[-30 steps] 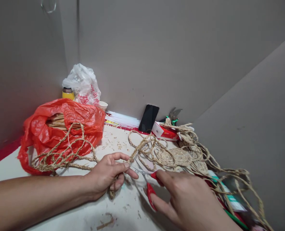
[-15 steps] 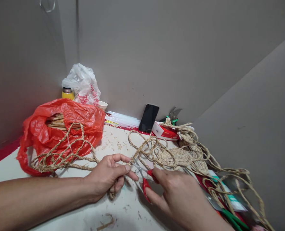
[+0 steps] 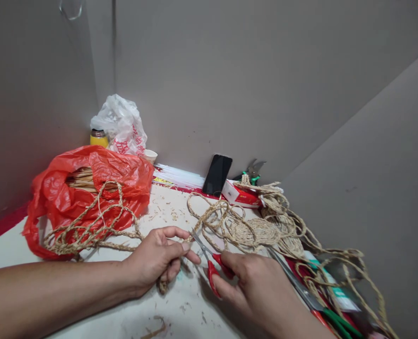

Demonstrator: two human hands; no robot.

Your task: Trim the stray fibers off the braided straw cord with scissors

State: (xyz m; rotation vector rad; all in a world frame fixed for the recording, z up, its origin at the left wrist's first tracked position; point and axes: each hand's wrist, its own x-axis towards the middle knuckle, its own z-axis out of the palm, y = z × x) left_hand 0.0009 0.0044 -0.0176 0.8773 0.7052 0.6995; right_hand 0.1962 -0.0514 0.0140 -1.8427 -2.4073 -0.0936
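My left hand (image 3: 170, 254) pinches a braided straw rope between thumb and fingers, and a short end of that rope (image 3: 162, 286) hangs below the palm. In my right hand (image 3: 254, 278) is a pair of red-handled scissors (image 3: 216, 273), thumb and finger in the loops. The slim blades point up and left, with their tips at the rope beside my left fingertips. Beyond the blades lie loose loops of braided rope (image 3: 212, 214) and a flat coiled straw disc (image 3: 253, 230). More braid (image 3: 89, 235) lies in a tangle left of my left hand.
A red plastic bag (image 3: 124, 172) of straw stands at the left. Behind are a white bag (image 3: 119, 122), a yellow jar (image 3: 99, 138), a paper cup (image 3: 150, 156), a phone (image 3: 217, 174), a red box (image 3: 242, 194) and pruning shears (image 3: 254, 172). Green-handled scissors (image 3: 339, 322) lie at right.
The scissors' handles have shifted slightly and the blades now show more clearly at the rope. My left hand keeps its pinch, almost still. More of the green-handled scissors shows at right.
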